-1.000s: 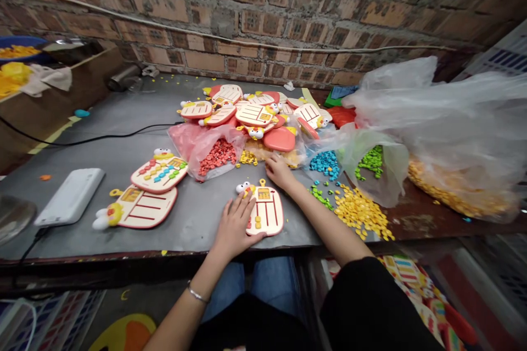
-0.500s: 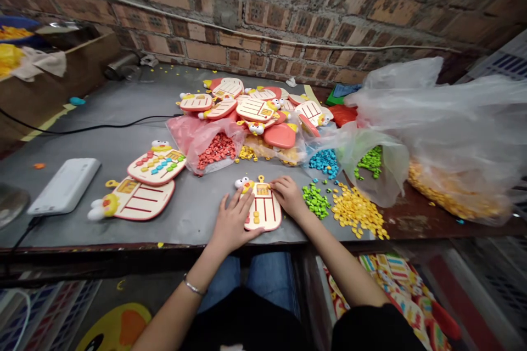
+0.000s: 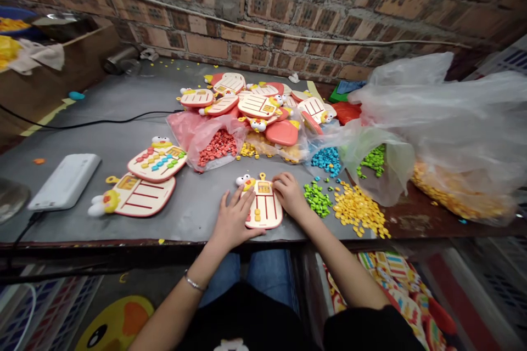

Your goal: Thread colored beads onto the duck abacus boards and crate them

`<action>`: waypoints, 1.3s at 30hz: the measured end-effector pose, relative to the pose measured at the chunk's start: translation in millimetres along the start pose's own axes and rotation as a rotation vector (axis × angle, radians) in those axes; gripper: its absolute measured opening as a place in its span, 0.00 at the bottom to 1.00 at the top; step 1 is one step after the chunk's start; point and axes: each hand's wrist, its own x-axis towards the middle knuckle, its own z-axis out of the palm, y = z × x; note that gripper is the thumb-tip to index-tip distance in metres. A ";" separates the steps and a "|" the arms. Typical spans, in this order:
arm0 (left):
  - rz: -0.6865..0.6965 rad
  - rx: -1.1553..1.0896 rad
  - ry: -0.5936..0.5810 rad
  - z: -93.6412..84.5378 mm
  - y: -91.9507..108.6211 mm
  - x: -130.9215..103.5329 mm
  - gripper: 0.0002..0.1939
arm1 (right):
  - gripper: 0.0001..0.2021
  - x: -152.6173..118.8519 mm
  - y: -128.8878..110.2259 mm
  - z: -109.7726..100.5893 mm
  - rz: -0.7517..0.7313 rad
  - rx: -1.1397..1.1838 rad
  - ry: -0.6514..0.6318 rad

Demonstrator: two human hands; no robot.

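A cream toy board [image 3: 269, 205] with a chick head, red rim and dark red slots lies flat near the table's front edge. Red and yellow pieces sit low in its left slots. My left hand [image 3: 234, 218] steadies its left side, fingers spread across the chick's head and thumb along the bottom edge. At the upper right corner, my right hand [image 3: 290, 194] has its fingers bent together against the board. Whatever is under those fingertips is hidden. Loose green pieces [image 3: 317, 199] and yellow pieces [image 3: 360, 208] lie in piles right of my right hand.
A filled board [image 3: 156, 163] overlaps another board [image 3: 144, 197] at left, near a white power bank [image 3: 66, 181]. Behind are a heap of boards [image 3: 257, 104] and bags of red pieces [image 3: 216, 145], blue pieces [image 3: 325, 160] and green pieces. A large plastic bag [image 3: 453, 120] stands right.
My right hand's fingers have shifted slightly at the board's upper right corner and look more tucked in. My left hand and the board stay in place. The camera view has tilted a little.
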 end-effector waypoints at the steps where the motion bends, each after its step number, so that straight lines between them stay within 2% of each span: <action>1: 0.000 -0.002 -0.002 -0.3 0.2 0.0 0.50 | 0.09 0.1 0.0 1.1 0.015 0.015 0.010; 5: 0.006 -0.001 -0.001 -1.2 0.7 -0.2 0.48 | 0.09 0.4 -1.4 -1.0 0.047 0.077 0.019; 12: 0.000 -0.004 0.012 -1.1 0.2 0.1 0.49 | 0.04 -4.8 -9.0 -19.2 0.021 0.249 -0.105; 16: -0.007 0.001 0.015 -2.8 1.4 0.2 0.50 | 0.07 -1.9 -4.3 -19.8 0.032 0.348 -0.135; 22: -0.013 0.008 0.007 -3.3 1.5 0.3 0.49 | 0.05 1.1 5.4 -16.3 0.039 0.504 -0.187; 26: -0.013 0.008 0.000 -3.9 1.3 0.5 0.49 | 0.07 -0.9 5.0 -8.7 0.169 0.641 -0.143; 29: -0.021 0.008 0.001 -3.9 1.3 1.0 0.49 | 0.07 -4.9 1.3 -2.7 0.232 0.659 -0.076; 32: -0.018 0.009 0.005 -3.2 1.1 1.7 0.49 | 0.06 -8.8 -1.5 0.1 0.255 0.632 -0.001; 36: -0.013 0.017 -0.002 -3.4 1.3 2.2 0.49 | 0.06 -10.6 -3.0 1.9 0.262 0.631 0.001; 39: -0.011 0.019 -0.001 -4.0 1.8 2.0 0.48 | 0.05 -7.5 -10.5 8.3 0.251 0.535 0.040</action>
